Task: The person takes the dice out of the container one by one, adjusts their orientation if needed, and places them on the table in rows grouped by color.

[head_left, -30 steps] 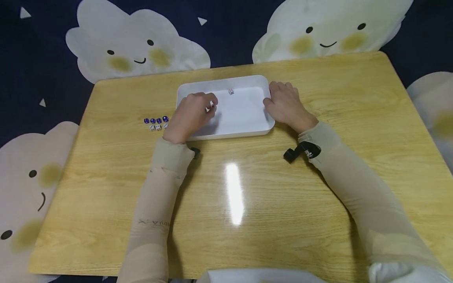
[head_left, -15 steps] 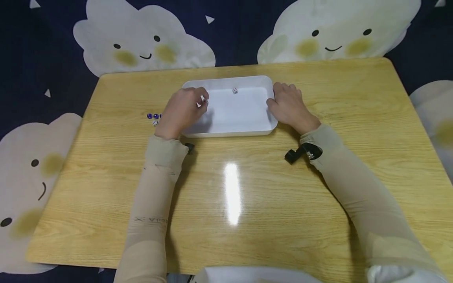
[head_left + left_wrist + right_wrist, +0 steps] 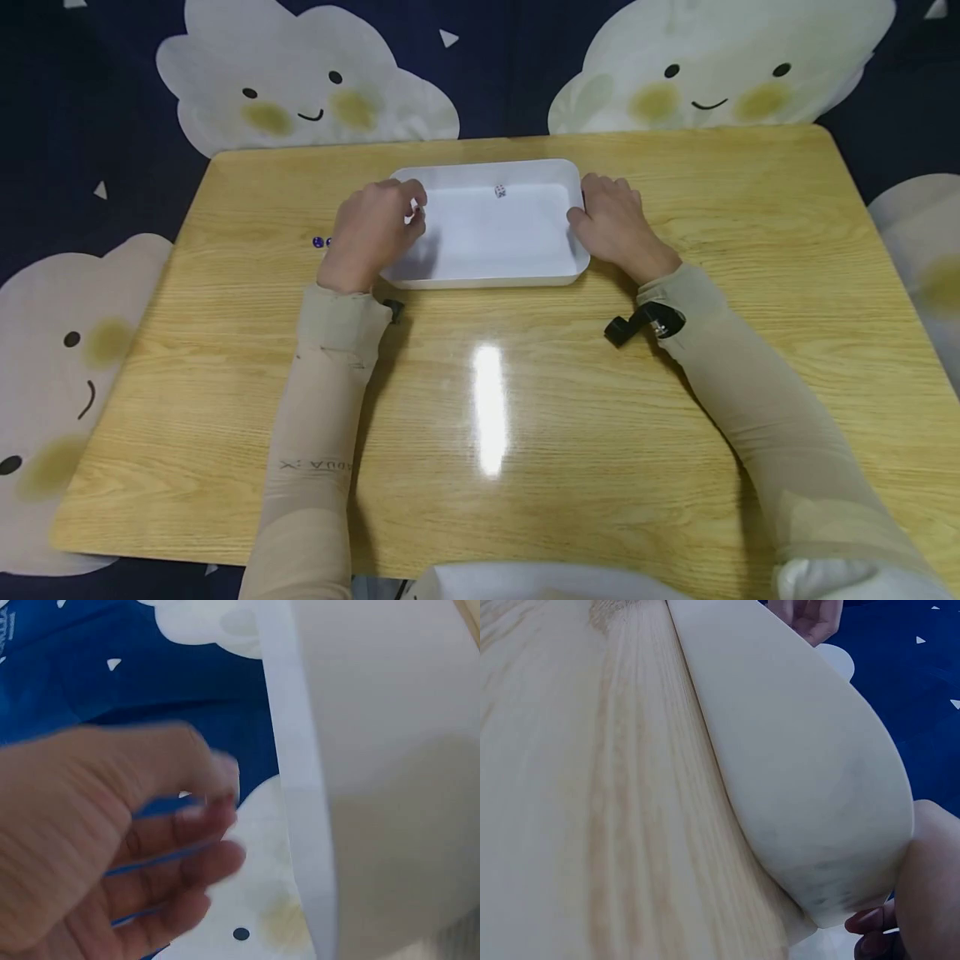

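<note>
My left hand (image 3: 371, 229) is over the left end of a white tray (image 3: 487, 282), pinching a small white die (image 3: 417, 210) between thumb and fingertips; the fingers mostly cover it. In the left wrist view the thumb and index fingertip meet, beside the tray's wall (image 3: 296, 795). My right hand (image 3: 618, 225) grips the tray's right end, its thumb at the rim. Another white die (image 3: 500, 191) lies inside the tray near the far wall. Left of the tray, blue dice (image 3: 318, 242) peek out beside my left hand, which hides the others.
The tray stands toward the far side of a wooden table (image 3: 555, 467). Behind the table hangs a dark blue cloth (image 3: 502, 67) with smiling clouds. A black wrist camera mount (image 3: 633, 323) sits at my right sleeve, just above the tabletop.
My left hand has moved left with the pinched die, from inside the tray toward its left end, covering the white dice and most blue ones. My right hand keeps holding the tray.
</note>
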`<state>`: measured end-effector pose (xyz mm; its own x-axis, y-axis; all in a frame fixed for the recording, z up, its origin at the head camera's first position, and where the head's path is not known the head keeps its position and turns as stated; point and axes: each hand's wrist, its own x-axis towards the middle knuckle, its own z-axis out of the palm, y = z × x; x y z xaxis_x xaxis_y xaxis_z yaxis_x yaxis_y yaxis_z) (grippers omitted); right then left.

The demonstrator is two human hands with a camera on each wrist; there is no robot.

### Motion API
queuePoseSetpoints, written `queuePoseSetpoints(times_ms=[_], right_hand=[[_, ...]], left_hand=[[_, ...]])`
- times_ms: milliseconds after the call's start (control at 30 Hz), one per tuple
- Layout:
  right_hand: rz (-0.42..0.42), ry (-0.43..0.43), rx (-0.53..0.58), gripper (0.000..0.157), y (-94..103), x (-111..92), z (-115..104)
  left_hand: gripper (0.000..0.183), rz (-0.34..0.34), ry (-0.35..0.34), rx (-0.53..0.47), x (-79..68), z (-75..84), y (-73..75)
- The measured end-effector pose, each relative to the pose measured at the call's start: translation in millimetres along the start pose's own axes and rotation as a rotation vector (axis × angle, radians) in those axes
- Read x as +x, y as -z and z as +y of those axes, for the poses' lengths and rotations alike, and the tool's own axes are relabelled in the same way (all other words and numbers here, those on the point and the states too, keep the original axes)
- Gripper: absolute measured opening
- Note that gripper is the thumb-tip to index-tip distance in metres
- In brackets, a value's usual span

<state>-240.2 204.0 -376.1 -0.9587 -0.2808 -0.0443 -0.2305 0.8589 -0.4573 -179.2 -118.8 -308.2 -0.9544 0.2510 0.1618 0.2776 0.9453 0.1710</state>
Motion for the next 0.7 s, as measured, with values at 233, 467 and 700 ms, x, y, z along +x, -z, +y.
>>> queuePoseSetpoints(times_ms=[233,467,700], right_hand=[[-0.001,0.0,-0.001,0.038,0.0,0.1,-1.1],[-0.004,0.006,-0.012,0.039,1.8,1.2,-2.1],[-0.023,-0.005,-0.016,0.04,2.8,0.5,-2.8]], left_hand=[[0.021,-0.044,0.082,0.043,-4.5,-13.5,8.2],[0.023,-0.058,0.135,-0.045,-11.9,-29.4,23.7],[0.023,-0.092,0.165,-0.096,-17.8,-40.6,31.9]])
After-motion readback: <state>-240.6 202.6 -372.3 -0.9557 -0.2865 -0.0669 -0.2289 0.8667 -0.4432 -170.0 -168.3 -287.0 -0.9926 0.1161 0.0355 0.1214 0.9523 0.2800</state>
